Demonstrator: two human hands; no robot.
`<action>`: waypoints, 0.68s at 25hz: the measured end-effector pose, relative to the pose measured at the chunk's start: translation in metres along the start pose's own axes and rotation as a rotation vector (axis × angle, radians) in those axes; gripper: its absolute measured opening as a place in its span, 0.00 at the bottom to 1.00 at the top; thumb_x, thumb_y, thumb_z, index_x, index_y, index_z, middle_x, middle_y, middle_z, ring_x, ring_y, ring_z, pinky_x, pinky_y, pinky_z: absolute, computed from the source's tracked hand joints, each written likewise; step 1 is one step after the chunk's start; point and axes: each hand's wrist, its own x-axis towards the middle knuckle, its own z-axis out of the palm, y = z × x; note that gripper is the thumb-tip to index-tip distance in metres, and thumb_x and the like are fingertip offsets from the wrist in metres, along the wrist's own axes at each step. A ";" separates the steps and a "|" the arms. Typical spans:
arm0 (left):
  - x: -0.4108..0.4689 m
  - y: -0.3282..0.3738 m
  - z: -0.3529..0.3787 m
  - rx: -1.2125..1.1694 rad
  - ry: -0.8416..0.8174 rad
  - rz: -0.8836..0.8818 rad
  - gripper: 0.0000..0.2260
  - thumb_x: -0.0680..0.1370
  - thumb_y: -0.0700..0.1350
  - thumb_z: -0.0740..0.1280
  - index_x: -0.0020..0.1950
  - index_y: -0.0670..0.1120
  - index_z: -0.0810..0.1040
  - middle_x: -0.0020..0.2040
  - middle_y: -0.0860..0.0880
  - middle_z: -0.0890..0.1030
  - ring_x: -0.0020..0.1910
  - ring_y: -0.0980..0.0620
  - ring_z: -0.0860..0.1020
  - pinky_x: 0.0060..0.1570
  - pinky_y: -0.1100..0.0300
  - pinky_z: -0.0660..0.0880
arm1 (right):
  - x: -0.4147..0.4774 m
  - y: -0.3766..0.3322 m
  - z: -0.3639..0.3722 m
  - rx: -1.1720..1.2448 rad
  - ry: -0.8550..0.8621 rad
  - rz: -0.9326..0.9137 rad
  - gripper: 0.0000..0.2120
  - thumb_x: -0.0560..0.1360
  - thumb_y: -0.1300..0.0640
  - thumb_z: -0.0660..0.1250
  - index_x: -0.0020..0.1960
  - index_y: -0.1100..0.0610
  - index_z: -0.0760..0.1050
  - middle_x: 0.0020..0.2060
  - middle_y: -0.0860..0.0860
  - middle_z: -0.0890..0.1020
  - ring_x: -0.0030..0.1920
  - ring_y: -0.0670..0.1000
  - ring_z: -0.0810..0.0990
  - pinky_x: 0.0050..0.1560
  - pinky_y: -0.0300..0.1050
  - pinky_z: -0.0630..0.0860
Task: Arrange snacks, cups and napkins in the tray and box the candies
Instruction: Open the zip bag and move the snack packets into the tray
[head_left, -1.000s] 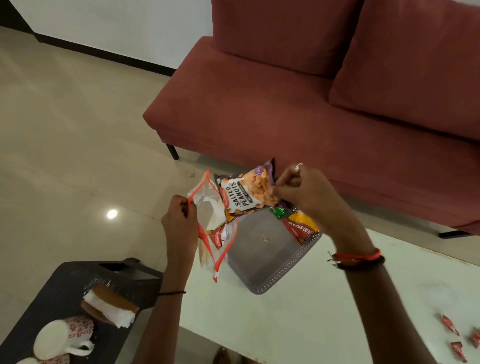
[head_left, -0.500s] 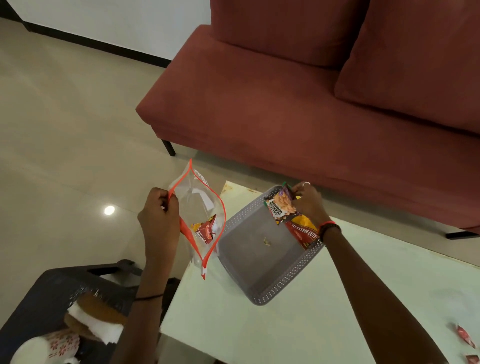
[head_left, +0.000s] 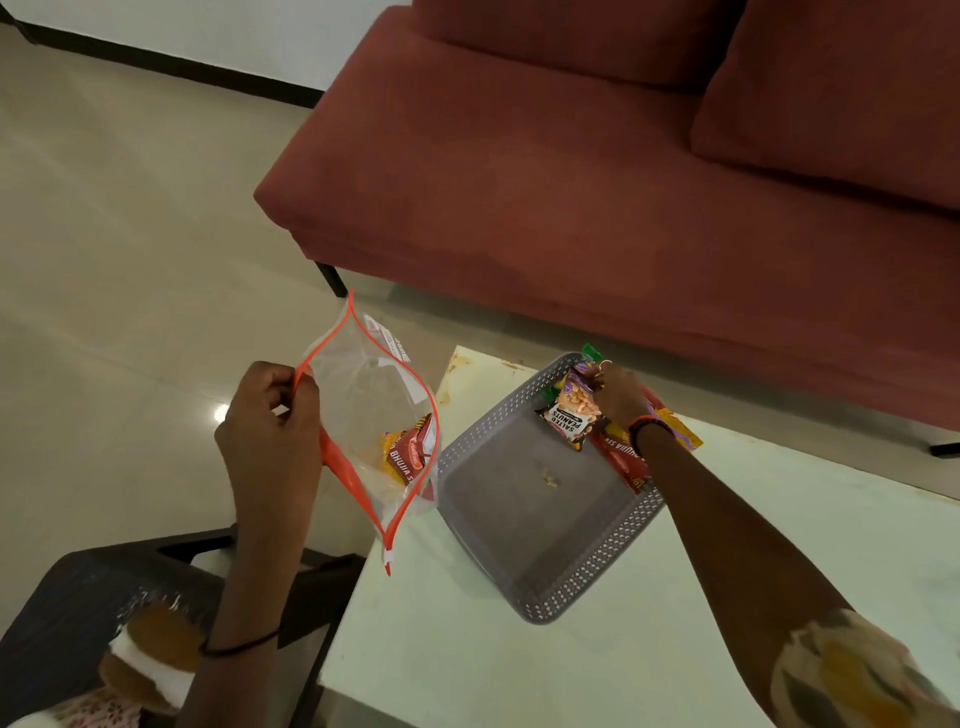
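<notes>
- Right hand (head_left: 618, 397) pinches peanut pkt (head_left: 571, 413) by its top edge, at far corner of grey tray (head_left: 519, 519) on the surface.
- Left hand (head_left: 270, 415) pinches zip bag (head_left: 363, 395) rim; one red pkt (head_left: 410, 452) inside.
- Pkts prob light, crinkly, slippery; grip the sealed edges, not the middle.

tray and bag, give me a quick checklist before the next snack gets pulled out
1. Peanuts packet down in the tray: cannot tell, the right hand grips it at the far corner.
2. Right hand free: not ok.
3. Bag mouth open: ok, the left hand holds its orange rim wide.
4. Snack left in the bag: ok, one red packet shows inside.
5. Room in the tray: ok, most of its floor is bare.
6. Tray flat on the table: ok.
</notes>
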 end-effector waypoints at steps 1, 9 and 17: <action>0.001 -0.001 0.001 0.000 0.001 -0.003 0.09 0.79 0.44 0.61 0.48 0.39 0.76 0.42 0.48 0.76 0.34 0.65 0.73 0.31 0.82 0.66 | 0.004 0.001 0.001 -0.011 -0.002 0.009 0.20 0.70 0.74 0.59 0.59 0.63 0.77 0.56 0.63 0.81 0.56 0.62 0.79 0.53 0.51 0.75; 0.008 -0.001 0.002 0.002 0.010 0.000 0.09 0.79 0.44 0.62 0.49 0.39 0.76 0.42 0.49 0.76 0.34 0.65 0.72 0.33 0.76 0.66 | 0.011 0.002 0.008 -0.014 0.048 0.064 0.17 0.72 0.72 0.61 0.59 0.64 0.76 0.54 0.65 0.81 0.54 0.63 0.79 0.51 0.50 0.75; 0.004 0.015 -0.008 -0.015 0.007 0.005 0.11 0.78 0.44 0.62 0.50 0.37 0.76 0.43 0.48 0.76 0.37 0.57 0.73 0.36 0.74 0.65 | -0.020 -0.039 -0.041 0.141 0.158 0.031 0.13 0.74 0.69 0.60 0.57 0.65 0.76 0.54 0.60 0.82 0.56 0.58 0.79 0.53 0.43 0.72</action>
